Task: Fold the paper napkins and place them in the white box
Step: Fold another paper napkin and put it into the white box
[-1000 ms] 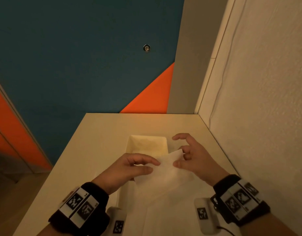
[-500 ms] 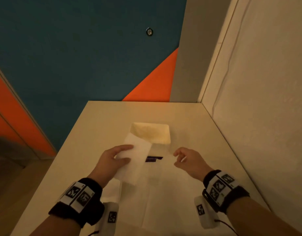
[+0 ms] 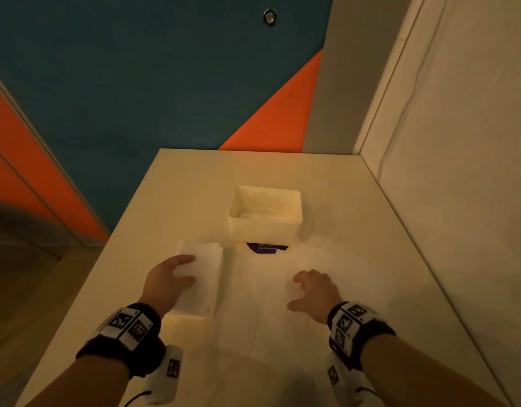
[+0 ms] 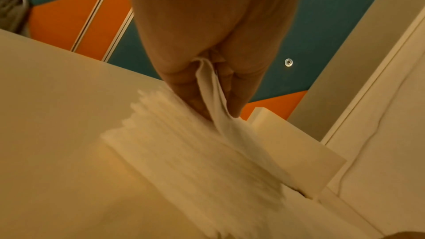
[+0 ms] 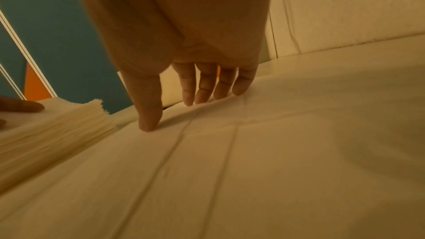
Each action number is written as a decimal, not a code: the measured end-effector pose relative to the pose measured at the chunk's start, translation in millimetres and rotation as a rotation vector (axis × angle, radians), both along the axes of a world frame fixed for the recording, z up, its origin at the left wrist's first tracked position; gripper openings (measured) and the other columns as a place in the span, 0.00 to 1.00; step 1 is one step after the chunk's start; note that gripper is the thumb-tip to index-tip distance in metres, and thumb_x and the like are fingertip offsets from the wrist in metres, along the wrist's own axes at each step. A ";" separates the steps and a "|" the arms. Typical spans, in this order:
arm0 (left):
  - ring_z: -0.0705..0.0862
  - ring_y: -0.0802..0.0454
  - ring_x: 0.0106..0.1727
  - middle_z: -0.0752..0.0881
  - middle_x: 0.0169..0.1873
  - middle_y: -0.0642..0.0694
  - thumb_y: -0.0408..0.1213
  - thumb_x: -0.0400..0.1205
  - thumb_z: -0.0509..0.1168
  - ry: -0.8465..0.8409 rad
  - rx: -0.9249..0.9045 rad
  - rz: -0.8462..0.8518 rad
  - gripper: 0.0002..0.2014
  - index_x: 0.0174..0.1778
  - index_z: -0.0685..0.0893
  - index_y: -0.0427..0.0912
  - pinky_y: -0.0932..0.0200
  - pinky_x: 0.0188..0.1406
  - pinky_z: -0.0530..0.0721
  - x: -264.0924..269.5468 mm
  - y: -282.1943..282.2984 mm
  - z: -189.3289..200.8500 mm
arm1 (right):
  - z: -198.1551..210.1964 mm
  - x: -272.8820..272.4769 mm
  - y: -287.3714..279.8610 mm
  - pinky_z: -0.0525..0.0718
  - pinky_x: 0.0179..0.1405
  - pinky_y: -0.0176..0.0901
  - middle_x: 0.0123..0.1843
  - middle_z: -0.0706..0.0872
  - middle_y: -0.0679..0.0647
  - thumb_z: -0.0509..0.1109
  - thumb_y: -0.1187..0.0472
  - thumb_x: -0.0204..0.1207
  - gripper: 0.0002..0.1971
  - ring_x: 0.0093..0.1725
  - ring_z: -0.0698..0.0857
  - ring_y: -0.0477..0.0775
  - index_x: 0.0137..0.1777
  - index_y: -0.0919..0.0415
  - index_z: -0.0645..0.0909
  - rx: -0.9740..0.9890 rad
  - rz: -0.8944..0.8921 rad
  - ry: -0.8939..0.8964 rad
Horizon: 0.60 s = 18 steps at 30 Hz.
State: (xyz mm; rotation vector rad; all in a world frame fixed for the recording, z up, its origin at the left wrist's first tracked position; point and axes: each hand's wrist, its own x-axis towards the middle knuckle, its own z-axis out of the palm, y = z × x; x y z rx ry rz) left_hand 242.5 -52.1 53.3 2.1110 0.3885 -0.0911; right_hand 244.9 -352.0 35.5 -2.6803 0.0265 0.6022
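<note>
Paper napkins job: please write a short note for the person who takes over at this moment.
Left hand: pinches one napkin on top of the napkin stack, left of the work area.
Right hand: open, fingertips touching the unfolded napkin spread flat on the table.
White box: behind the spread napkin; something pale lies inside, unclear what.
Left: fold the spread napkin, box it, continue with the stack.

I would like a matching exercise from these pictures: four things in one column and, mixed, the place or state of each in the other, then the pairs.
1. left hand
2. right hand
3. box
4. stack

a. fingertips on the spread napkin
b. far end of the spread napkin, open top
c. pinches one napkin
d. left of the spread napkin

Pairs: 1-c, 2-a, 3-b, 4-d
</note>
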 end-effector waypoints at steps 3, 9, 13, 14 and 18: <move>0.78 0.44 0.56 0.82 0.64 0.40 0.26 0.75 0.70 0.009 0.043 -0.007 0.18 0.59 0.85 0.46 0.51 0.59 0.76 0.4 -0.8 -2.6 | 0.4 0.4 2.5 0.73 0.66 0.51 0.64 0.77 0.51 0.76 0.44 0.68 0.28 0.66 0.72 0.55 0.66 0.50 0.74 -0.008 -0.018 0.006; 0.79 0.39 0.61 0.82 0.64 0.39 0.27 0.75 0.71 0.012 0.087 -0.014 0.18 0.60 0.85 0.45 0.50 0.60 0.76 0.3 -0.6 -4.0 | 0.0 0.8 0.3 0.76 0.61 0.49 0.50 0.78 0.48 0.72 0.48 0.73 0.10 0.59 0.76 0.55 0.45 0.47 0.73 0.028 -0.031 -0.020; 0.80 0.38 0.60 0.83 0.63 0.39 0.27 0.75 0.71 -0.007 0.088 0.007 0.17 0.59 0.86 0.43 0.50 0.60 0.76 -0.7 -1.9 -5.4 | -0.1 1.0 -2.5 0.81 0.55 0.49 0.44 0.81 0.47 0.70 0.53 0.75 0.08 0.50 0.81 0.54 0.37 0.47 0.74 0.117 -0.089 -0.041; 0.80 0.39 0.60 0.83 0.63 0.39 0.28 0.75 0.71 -0.010 0.091 0.009 0.17 0.59 0.86 0.43 0.50 0.60 0.76 -1.2 -2.4 -6.0 | -0.2 1.1 -3.0 0.81 0.54 0.49 0.43 0.81 0.47 0.71 0.54 0.75 0.09 0.50 0.82 0.54 0.36 0.46 0.73 0.135 -0.100 -0.046; 0.80 0.40 0.60 0.83 0.63 0.39 0.27 0.75 0.71 -0.002 0.094 0.017 0.17 0.59 0.86 0.44 0.54 0.58 0.75 -3.2 -2.7 -5.6 | -0.6 2.1 -3.5 0.81 0.53 0.49 0.42 0.80 0.48 0.71 0.56 0.74 0.11 0.49 0.82 0.55 0.34 0.47 0.72 0.161 -0.111 -0.057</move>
